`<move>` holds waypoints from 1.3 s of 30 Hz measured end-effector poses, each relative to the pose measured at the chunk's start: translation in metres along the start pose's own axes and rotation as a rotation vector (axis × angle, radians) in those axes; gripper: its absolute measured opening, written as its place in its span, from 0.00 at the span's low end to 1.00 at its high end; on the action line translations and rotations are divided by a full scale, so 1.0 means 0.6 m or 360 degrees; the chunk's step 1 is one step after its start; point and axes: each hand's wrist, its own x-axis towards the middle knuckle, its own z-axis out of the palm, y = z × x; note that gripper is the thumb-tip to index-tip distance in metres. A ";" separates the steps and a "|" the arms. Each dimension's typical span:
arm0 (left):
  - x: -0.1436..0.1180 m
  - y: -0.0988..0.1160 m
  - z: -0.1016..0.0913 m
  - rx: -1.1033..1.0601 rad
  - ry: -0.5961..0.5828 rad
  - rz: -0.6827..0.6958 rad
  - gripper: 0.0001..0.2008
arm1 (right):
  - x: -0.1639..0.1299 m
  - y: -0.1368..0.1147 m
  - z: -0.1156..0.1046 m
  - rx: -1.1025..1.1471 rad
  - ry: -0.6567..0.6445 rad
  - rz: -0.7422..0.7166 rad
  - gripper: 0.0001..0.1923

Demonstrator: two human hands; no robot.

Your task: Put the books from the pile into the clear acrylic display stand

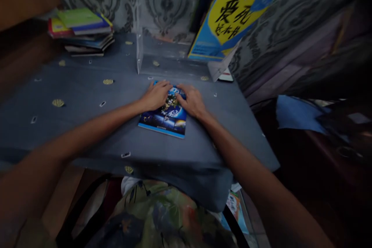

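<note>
A blue book with a picture cover lies flat on the cloth-covered table, slightly turned. My left hand rests palm down over its upper left part, fingers stretched out. Over the upper right edge lies my right hand, its thumb apart from the fingers and pointing across the cover. Both hands touch the book, and neither is wrapped round it. Parts of the top and side edges are hidden beneath them.
At the back stands a clear acrylic rack holding a blue and yellow book upright on its right side. A stack of books lies at the back left. A phone-like object sits beside the rack, near the right edge of the grey tablecloth.
</note>
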 end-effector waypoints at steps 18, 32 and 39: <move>0.012 0.022 -0.049 0.0511 -0.0109 0.0576 0.17 | -0.048 0.010 -0.066 0.0482 0.0184 0.0380 0.16; -0.015 0.179 -0.026 0.0626 -0.0146 0.0039 0.27 | -0.056 0.030 -0.083 0.1451 -0.0008 0.0406 0.13; -0.018 0.182 -0.018 0.0570 -0.0144 0.0103 0.17 | -0.059 0.025 -0.099 0.1473 -0.0078 0.0304 0.13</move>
